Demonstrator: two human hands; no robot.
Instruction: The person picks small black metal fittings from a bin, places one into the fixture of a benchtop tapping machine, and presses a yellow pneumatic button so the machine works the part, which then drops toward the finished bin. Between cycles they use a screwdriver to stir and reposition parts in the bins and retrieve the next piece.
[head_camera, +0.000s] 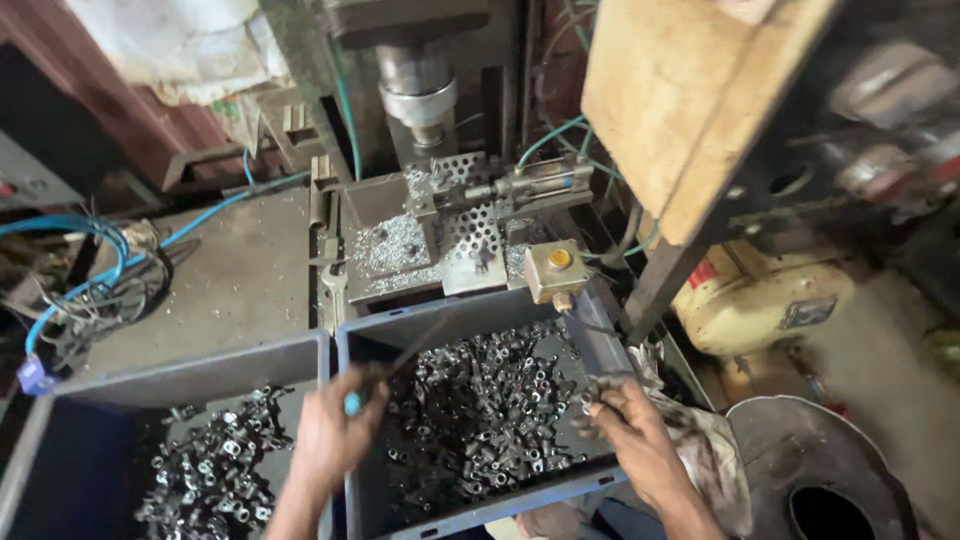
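- I see my left hand (328, 432) closed around a thin dark rod with a blue tip (385, 372), over the grey plastic bin (596, 340) of small metal parts (480, 420).
- My right hand (625, 420) pinches a few parts at that bin's right wall.
- A second grey bin (60, 440) sits just left of it.

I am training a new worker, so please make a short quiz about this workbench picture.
1. True or false: the right bin holds more small metal parts than the left bin.
2. Which hand holds the thin tool with a blue tip?
3. What colour is the round button on the small box: A red, B orange, C green?

Key: 1 true. 2 the left hand; the right hand grips some parts. 3 B.
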